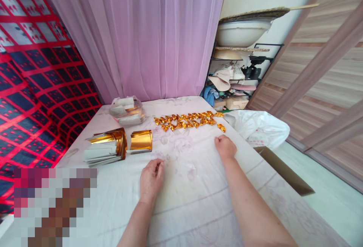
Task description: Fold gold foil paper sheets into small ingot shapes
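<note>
Writing: no brand, label or readable lettering is showing on any item; the foil faces are plain.
Left hand [151, 180]: it is resting palm down on the white patterned cloth [198, 201], fingers curled loosely together, gripping nothing; it is lying near and slightly right of the gold foil roll.
Right hand [225, 146]: it is lying knuckles up on the cloth, fingers tucked under, so whether it is pinching anything cannot be told; it is sitting just near of the folded gold pieces.
Folded gold pieces [187, 120]: they are lying in a loose row across the far middle of the cloth, with one stray gold piece [221, 127] sitting at the right end, closest to the right hand.
Gold foil roll [141, 140]: it is lying on its side, left of centre, apart from both hands.
Gold paper stack [106, 146]: it is lying just left of the roll, gold on top, white edges showing.
Clear bag of papers [126, 111]: it is sitting at the far left of the cloth.
White plastic bag [258, 128]: it is slumping at the right edge.
Pink curtain [141, 31]: it is hanging behind the surface.
Shelf rack [241, 73]: it is standing far right, holding a white basin, hats and shoes.
Obstruction: nothing is lying between either hand and the gold pieces.
</note>
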Available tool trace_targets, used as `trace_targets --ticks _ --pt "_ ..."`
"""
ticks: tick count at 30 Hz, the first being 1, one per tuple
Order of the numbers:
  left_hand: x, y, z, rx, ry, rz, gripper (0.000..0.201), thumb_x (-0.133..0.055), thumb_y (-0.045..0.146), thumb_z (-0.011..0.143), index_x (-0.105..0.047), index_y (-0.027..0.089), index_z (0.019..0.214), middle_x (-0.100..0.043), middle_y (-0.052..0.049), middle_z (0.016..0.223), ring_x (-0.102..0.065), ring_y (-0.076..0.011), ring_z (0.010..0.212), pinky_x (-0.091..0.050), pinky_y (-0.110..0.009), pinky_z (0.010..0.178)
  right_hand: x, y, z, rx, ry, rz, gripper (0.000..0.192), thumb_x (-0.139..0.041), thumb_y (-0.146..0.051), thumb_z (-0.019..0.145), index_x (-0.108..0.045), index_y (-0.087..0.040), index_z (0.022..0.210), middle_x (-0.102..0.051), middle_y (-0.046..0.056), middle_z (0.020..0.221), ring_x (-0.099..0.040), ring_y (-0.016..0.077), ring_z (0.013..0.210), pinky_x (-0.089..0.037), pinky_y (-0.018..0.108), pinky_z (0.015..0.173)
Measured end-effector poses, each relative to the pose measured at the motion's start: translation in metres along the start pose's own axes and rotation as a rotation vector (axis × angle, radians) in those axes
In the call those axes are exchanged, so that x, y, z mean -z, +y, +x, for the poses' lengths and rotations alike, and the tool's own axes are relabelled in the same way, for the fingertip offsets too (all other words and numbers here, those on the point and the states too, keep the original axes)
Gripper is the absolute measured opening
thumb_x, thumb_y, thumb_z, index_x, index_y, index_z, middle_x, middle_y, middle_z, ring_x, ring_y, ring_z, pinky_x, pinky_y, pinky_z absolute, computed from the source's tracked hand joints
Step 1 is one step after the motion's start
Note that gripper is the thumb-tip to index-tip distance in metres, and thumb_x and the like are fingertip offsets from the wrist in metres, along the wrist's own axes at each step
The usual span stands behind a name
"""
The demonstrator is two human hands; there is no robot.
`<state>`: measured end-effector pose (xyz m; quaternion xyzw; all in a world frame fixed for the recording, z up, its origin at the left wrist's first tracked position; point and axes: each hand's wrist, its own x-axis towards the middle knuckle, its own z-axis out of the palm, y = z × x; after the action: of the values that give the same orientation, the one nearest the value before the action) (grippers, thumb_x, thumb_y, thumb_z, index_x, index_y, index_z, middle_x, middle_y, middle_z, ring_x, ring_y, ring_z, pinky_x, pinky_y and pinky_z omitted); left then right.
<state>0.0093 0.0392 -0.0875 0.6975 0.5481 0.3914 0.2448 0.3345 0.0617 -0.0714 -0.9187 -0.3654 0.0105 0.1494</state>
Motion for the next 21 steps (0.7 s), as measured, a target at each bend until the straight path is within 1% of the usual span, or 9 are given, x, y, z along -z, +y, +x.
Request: trace_targets --ticks 3,6,9,13,15,17,19,21 --pt "-0.001 0.000 0.000 0.077 0.029 -0.167 0.019 -0.055 0.038 0.081 -0.067 0.023 0.079 -0.068 -0.002 0.076 -0.059 -0.0185 0.067 -0.041 -0.029 0.067 -0.003 -0.012 -0.022 0.096 -0.012 0.000 0.029 -0.046 -0.034 0.092 -0.071 -0.020 0.093 -0.072 0.010 0.091 -0.066 0.0215 0.083 -0.043 0.029 0.069" --pt "-0.002 0.000 -0.001 0.110 0.061 -0.263 0.017 -0.058 0.038 0.078 -0.067 0.023 0.077 -0.067 -0.002 0.075 -0.059 -0.0187 0.069 -0.040 -0.028 0.067 -0.008 -0.028 -0.046 0.216 -0.021 0.007 0.026 -0.047 -0.031 0.092 -0.071 -0.019 0.091 -0.071 0.010 0.090 -0.065 0.0198 0.082 -0.041 0.027 0.069" --pt "-0.004 0.000 -0.001 0.147 0.103 -0.375 0.018 -0.060 0.040 0.077 -0.067 0.023 0.076 -0.066 -0.001 0.073 -0.058 -0.0186 0.071 -0.041 -0.028 0.069 -0.013 -0.045 -0.068 0.347 -0.039 0.030 0.022 -0.050 -0.029 0.091 -0.070 -0.019 0.089 -0.070 0.009 0.093 -0.064 0.0186 0.083 -0.040 0.026 0.070" --pt "-0.002 -0.001 0.000 0.218 0.170 -0.581 0.024 -0.064 0.045 0.075 -0.066 0.021 0.074 -0.063 0.000 0.070 -0.056 -0.0168 0.071 -0.043 -0.027 0.072 -0.016 -0.069 -0.090 0.492 -0.086 0.090 0.020 -0.051 -0.027 0.090 -0.070 -0.021 0.087 -0.069 0.005 0.090 -0.063 0.0168 0.083 -0.040 0.024 0.070" --pt "0.004 -0.002 0.001 0.264 0.199 -0.696 0.029 -0.067 0.049 0.072 -0.065 0.020 0.073 -0.060 0.001 0.067 -0.055 -0.0151 0.068 -0.044 -0.026 0.070 -0.018 -0.083 -0.097 0.566 -0.127 0.128 0.019 -0.052 -0.025 0.089 -0.070 -0.022 0.086 -0.070 0.003 0.087 -0.064 0.0160 0.081 -0.041 0.023 0.068" --pt "0.013 -0.006 0.001 0.318 0.224 -0.813 0.034 -0.071 0.052 0.068 -0.065 0.019 0.073 -0.061 0.001 0.069 -0.055 -0.0136 0.066 -0.045 -0.025 0.069 -0.019 -0.098 -0.105 0.651 -0.168 0.171 0.018 -0.053 -0.024 0.088 -0.071 -0.024 0.090 -0.071 0.001 0.089 -0.064 0.0147 0.080 -0.042 0.022 0.068" --pt "0.025 -0.011 -0.002 0.377 0.246 -0.929 0.039 -0.073 0.054 0.066 -0.066 0.017 0.075 -0.062 0.000 0.070 -0.055 -0.0118 0.063 -0.046 -0.025 0.066 -0.020 -0.114 -0.114 0.735 -0.198 0.216 0.020 -0.055 -0.024 0.088 -0.070 -0.025 0.101 -0.072 0.000 0.094 -0.065 0.0142 0.083 -0.044 0.022 0.072" --pt "0.038 -0.015 -0.006 0.421 0.248 -1.038 0.040 -0.075 0.053 0.065 -0.067 0.016 0.079 -0.062 0.000 0.071 -0.056 -0.0108 0.061 -0.048 -0.025 0.067 -0.021 -0.130 -0.123 0.817 -0.216 0.256 0.027 -0.056 -0.025 0.089 -0.067 -0.026 0.114 -0.071 0.001 0.101 -0.065 0.0140 0.088 -0.045 0.022 0.077"
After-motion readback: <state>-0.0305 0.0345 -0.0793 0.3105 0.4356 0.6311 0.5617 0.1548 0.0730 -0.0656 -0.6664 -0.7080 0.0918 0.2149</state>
